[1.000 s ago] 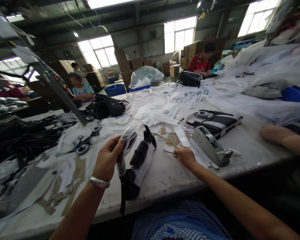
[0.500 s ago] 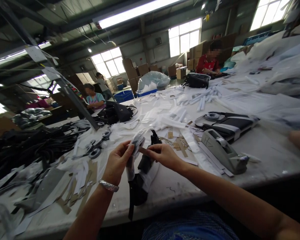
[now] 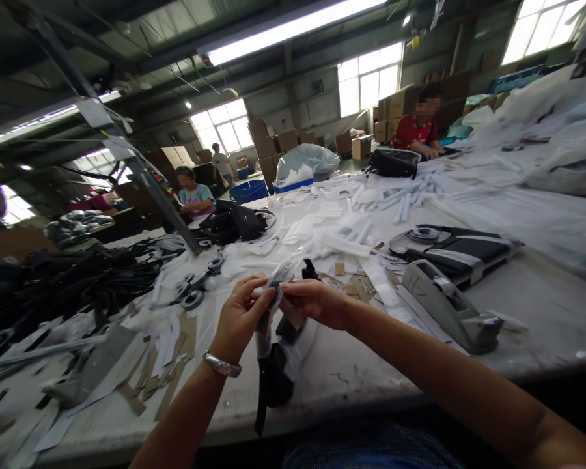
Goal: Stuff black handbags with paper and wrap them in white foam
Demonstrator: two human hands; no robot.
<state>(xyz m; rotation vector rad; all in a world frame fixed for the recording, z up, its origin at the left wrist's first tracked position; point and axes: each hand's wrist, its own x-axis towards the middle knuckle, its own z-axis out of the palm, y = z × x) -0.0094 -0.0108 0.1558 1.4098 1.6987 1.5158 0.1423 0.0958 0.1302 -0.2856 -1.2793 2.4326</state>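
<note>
My left hand [image 3: 241, 316] and right hand [image 3: 317, 303] meet just above the near edge of the table [image 3: 542, 306], both pinched on the same thing: a black strap [image 3: 273, 384] with a clear wrap [image 3: 279, 277] over its upper end. The left fingers are curled nearly closed around the wrapped part, thumb on top. The right fingers are closed down to a pinch at the wrap's right side, with what looks like a brown tab [image 3: 293, 314] just under them; I cannot tell whether they grip it or only the film.

The strap hangs from my hands toward 6 o'clock, its lower end over the table's edge. Its upper end looks covered, while the lower length is still bare black, so I judge the wrapping to be part done, with sealing or fixing left.

A tape dispenser [image 3: 452, 306] sits at 3 o'clock, apart from my hands. Loose cardboard strips [image 3: 168, 365] lie at 9 o'clock, and a heap of black straps [image 3: 68, 286] lies farther off at 10 o'clock. White paper slips [image 3: 351, 228] scatter toward 12 o'clock.
</note>
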